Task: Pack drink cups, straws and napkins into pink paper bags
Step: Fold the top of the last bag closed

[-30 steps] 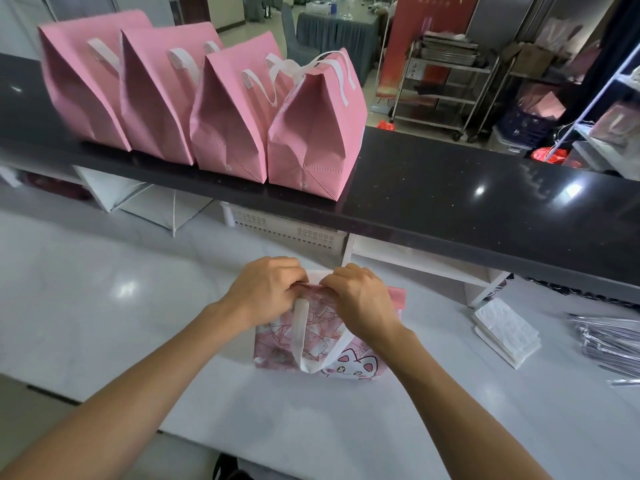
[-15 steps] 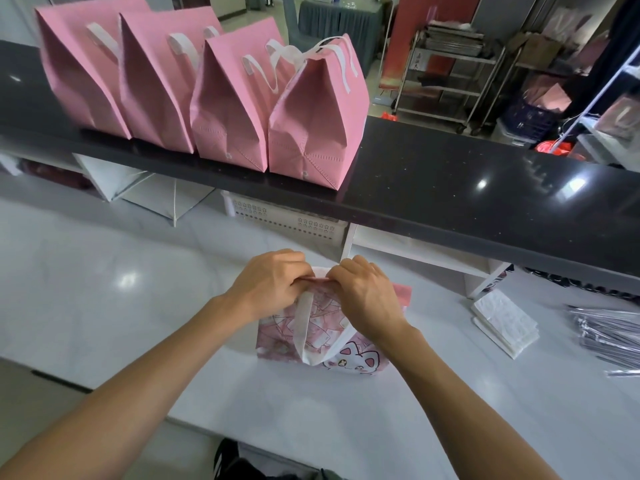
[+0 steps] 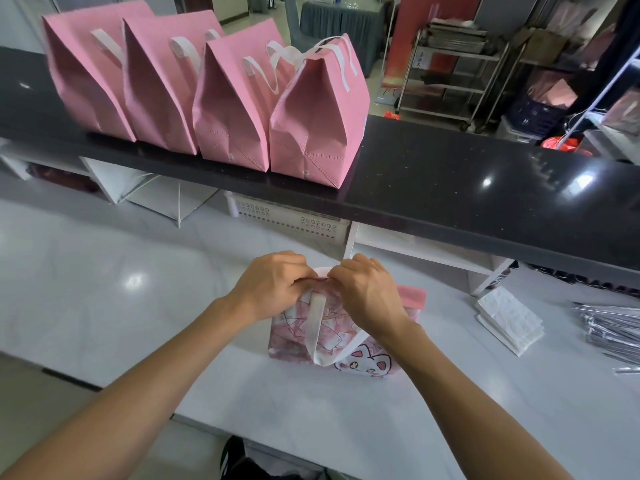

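Glossy black counter [image 3: 450, 188], white worktop [image 3: 104, 289] below, steel rack trolley [image 3: 453, 74] behind

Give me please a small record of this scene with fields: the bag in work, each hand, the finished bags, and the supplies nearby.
bag in work: pink printed bag with a cat picture, standing on the white counter
left hand: left hand pinches the bag's top edge
right hand: right hand pinches the same top edge, beside the left
finished bags: four closed pink bags in a row on the black shelf
supplies: napkin stack and wrapped straws, right of the bag
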`<move>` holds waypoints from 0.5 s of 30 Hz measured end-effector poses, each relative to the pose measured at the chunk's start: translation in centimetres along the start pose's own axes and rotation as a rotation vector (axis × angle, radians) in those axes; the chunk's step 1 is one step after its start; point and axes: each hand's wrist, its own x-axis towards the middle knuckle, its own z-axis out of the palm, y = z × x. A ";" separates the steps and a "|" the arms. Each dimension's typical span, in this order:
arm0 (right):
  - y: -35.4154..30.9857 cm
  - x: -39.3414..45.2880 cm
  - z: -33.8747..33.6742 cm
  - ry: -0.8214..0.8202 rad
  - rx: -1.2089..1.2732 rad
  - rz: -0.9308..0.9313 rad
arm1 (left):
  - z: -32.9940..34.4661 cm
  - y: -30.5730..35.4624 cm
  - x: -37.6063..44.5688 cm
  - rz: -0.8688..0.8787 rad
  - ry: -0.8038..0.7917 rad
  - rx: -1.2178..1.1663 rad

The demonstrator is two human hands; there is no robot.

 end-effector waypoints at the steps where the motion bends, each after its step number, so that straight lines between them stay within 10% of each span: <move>1: -0.1 0.0 0.0 0.007 0.008 -0.001 | 0.0 -0.1 -0.1 0.006 -0.005 0.005; 15: 0.4 -1.7 -1.1 -0.060 -0.036 0.056 | 0.1 0.2 1.7 0.181 -0.112 0.149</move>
